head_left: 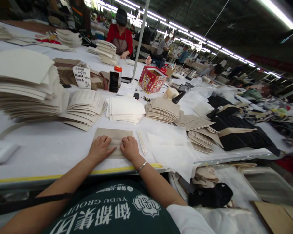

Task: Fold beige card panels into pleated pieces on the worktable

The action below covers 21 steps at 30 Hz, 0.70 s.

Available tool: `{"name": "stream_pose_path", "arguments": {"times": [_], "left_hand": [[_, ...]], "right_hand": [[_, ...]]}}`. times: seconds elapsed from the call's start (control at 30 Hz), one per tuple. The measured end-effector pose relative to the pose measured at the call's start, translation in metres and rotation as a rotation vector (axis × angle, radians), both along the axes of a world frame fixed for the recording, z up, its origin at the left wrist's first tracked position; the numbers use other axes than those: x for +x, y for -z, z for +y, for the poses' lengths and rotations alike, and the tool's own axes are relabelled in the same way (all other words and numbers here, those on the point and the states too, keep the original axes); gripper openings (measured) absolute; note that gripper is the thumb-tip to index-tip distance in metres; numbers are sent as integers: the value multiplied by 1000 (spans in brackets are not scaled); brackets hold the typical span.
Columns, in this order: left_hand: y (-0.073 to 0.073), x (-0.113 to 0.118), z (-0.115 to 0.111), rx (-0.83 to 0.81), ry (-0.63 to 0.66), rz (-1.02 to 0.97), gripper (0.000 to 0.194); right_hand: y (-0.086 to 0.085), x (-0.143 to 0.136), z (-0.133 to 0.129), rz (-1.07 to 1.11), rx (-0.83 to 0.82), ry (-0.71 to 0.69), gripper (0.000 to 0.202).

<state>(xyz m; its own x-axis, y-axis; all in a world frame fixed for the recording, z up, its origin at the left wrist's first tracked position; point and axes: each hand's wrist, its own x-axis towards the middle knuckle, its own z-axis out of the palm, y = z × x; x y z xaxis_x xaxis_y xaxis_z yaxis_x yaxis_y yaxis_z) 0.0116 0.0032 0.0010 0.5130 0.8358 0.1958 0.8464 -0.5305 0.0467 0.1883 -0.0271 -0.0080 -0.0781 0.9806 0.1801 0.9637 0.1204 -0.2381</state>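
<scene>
A beige rectangular fabric piece lies flat on the white table, with a raised band or fold across its middle. My left hand presses on its left side, fingers bent and thumb pointing inward. On the right side, my right hand holds the piece down with curled fingers drawn together; a bracelet circles that wrist. What lies beneath the fingertips is hidden. Just right of it rests a thin cream strip. Beyond the piece are a stack of white sheets and a stack of beige pieces.
Tall stacks of pale panels stand at left. A phone, a red box and a metal pole are farther back. Black material lies at right. A person in red works across the table.
</scene>
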Motion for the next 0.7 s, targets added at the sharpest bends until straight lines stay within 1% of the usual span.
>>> {"name": "stream_pose_path", "arguments": {"times": [0.1,0.17,0.23,0.3,0.37,0.43,0.57,0.63,0.7], "left_hand": [[-4,-20,10,37,-88,19,37],[-2,-23,14,74,-88,-11,33],[2,-15,15,93,-3,-86,28],[6,-1,16,73,91,-134,26],[7,8,17,37,114,-106,25],[4,8,19,26,73,-50,25],[-7,-15,25,43,-56,59,31],[-11,-21,27,50,-111,90,33],[-10,-18,29,59,-104,44,30]], "right_hand": [[-4,6,2,-40,-22,49,14],[-6,4,5,-33,-19,23,14],[-5,-2,11,-1,8,-37,16],[-3,-9,16,23,27,-81,18],[0,-14,20,16,17,-81,16],[1,-11,20,-11,2,-34,13],[-4,5,16,-65,-17,69,13],[-9,10,18,-72,-24,85,15],[-13,7,23,-44,-14,69,17]]}}
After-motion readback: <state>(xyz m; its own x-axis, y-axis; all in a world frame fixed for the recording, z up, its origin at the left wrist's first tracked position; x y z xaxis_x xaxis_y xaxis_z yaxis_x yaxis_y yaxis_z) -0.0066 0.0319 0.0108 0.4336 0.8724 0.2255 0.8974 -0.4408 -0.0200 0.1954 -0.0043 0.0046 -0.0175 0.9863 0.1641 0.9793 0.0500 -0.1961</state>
